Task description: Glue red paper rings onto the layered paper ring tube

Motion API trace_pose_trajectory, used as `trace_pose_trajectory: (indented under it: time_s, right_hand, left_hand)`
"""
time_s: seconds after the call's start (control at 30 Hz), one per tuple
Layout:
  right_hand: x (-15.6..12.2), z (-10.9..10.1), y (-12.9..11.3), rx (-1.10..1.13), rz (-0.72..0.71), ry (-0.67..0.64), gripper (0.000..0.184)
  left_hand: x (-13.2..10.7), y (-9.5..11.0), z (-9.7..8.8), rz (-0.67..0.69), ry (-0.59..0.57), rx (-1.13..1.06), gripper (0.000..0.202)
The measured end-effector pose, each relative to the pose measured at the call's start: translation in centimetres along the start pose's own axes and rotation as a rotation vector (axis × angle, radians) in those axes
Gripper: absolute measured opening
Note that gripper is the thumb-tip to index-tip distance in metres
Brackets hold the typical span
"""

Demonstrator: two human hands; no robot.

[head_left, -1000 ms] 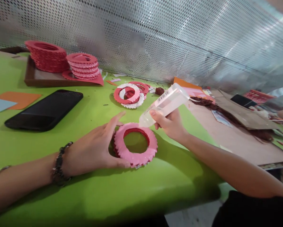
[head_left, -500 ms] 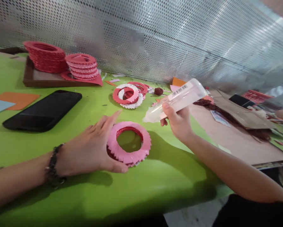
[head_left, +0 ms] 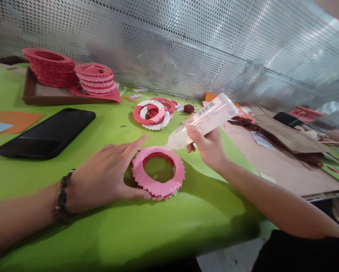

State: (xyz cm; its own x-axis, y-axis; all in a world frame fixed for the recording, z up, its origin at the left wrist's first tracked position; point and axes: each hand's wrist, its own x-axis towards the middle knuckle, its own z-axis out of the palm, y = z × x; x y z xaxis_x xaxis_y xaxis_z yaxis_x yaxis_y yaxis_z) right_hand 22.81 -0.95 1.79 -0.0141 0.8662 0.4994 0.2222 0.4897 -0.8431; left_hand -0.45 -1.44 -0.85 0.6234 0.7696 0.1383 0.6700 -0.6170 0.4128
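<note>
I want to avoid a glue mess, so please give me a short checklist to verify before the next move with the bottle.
1. Left hand steadies the pink ring at its left edge: ok.
2. Right hand has a firm grip on the glue bottle: ok.
3. Nozzle points down toward the ring's upper right edge: ok.
4. Nozzle touches the ring: cannot tell.
5. Ring lies flat on the green table: ok.
6. Black phone is apart from the ring: ok.

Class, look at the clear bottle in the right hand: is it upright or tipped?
Tipped. The bottle slants nozzle-down toward the pink ring, base raised, held by the right hand.
</note>
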Motion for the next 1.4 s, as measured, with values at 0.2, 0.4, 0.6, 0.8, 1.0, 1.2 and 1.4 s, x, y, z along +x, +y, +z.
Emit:
trace_pose_trajectory:
  time_s: [0.2, 0.4, 0.6, 0.8, 1.0, 1.2, 1.4]
  right_hand:
    - [0.0, 1.2, 0.3, 0.006, 0.037, -0.061, 0.052]
    - [0.4, 2.5, 1.0, 0.065, 0.002, -0.158, 0.035]
    - [0.6, 2.8, 1.2, 0.045, 0.007, -0.173, 0.031]
    - [0.5, 2.6, 1.2, 0.028, 0.004, -0.173, 0.026]
    - [0.3, 2.1, 1.3, 0.02, 0.066, -0.156, 0.03]
    - [0.2, 2.1, 1.0, 0.03, 0.063, -0.143, 0.04]
    - [-0.1, 1.7, 0.6, 0.001, 0.051, -0.081, 0.045]
  left_hand:
    - [0.1, -0.7, 0.4, 0.064, 0.009, -0.025, 0.118]
    - [0.2, -0.1, 0.6, -0.018, -0.055, -0.253, 0.093]
    - [0.4, 0.5, 0.4, -0.105, -0.037, -0.316, 0.107]
    - [0.3, 0.5, 0.5, -0.087, -0.042, -0.298, 0.106]
    - [0.2, 0.1, 0.7, -0.092, -0.042, -0.26, 0.113]
    - [0.0, -0.7, 1.7, 0.003, 0.048, -0.246, 0.106]
    - [0.1, -0.7, 1.9, 0.037, 0.086, -0.256, 0.108]
